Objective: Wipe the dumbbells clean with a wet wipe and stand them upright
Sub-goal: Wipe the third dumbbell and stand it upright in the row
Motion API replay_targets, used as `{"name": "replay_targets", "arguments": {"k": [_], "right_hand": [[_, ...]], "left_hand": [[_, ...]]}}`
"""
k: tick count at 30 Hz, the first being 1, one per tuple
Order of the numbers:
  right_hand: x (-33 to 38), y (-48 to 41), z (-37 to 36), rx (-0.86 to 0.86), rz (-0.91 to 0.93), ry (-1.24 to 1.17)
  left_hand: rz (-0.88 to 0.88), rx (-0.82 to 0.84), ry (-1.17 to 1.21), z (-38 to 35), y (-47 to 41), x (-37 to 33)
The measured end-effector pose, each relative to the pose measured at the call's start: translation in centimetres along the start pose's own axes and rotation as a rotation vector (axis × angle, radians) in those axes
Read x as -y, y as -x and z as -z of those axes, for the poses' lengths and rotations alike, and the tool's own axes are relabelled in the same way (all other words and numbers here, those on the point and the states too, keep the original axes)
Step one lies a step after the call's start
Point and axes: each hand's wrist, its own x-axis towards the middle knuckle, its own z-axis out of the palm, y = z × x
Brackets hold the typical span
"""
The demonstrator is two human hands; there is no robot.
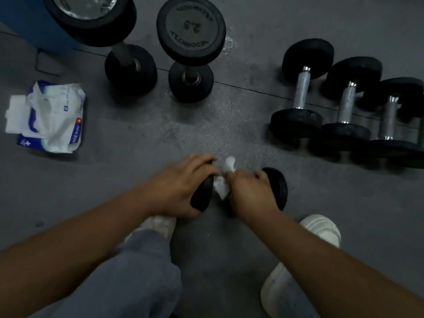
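A small black dumbbell [278, 188] lies on its side on the grey floor in front of me. My left hand [181, 187] grips its left head. My right hand [250, 191] is closed around the handle with a white wet wipe [223, 180] wrapped between palm and bar; the handle itself is hidden. Two dumbbells stand upright at the back: a large one [130, 67] and one marked 2.5 [191, 31]. Three chrome-handled dumbbells [344, 104] lie side by side at the right.
An opened pack of wet wipes [52, 118] lies on the floor at the left. A blue object [27, 21] fills the top left corner. My white shoes [321, 228] and grey trouser leg are below the hands.
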Motion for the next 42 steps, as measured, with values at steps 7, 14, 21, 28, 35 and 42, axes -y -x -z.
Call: {"name": "replay_targets", "arguments": {"k": [7,14,21,28,35,42], "right_hand": [[-3.2,-6.1,2.8,-0.178,-0.156,-0.001],[2.4,-3.0,0.4,-0.107,-0.068,-0.036],[0.7,-1.5,-0.5,-0.096,-0.092,-0.038],[0.7,0.3,0.5,0.029,0.009,-0.073],[0.9,4.2,-1.7,0.112,-0.060,-0.073],[1.0,4.1,-3.7,0.308,-0.010,-0.108]], "left_hand": [[0.066,0.012,-0.107,3.5,-6.1,3.5],[0.212,0.044,0.213,1.5,-4.7,3.8],[0.191,0.087,0.180,0.9,-3.3,3.1],[0.209,0.135,0.181,0.0,-1.7,1.9],[0.189,0.202,0.163,-1.7,1.0,-0.1],[0.138,0.232,0.214,-3.3,3.1,-0.8]]}}
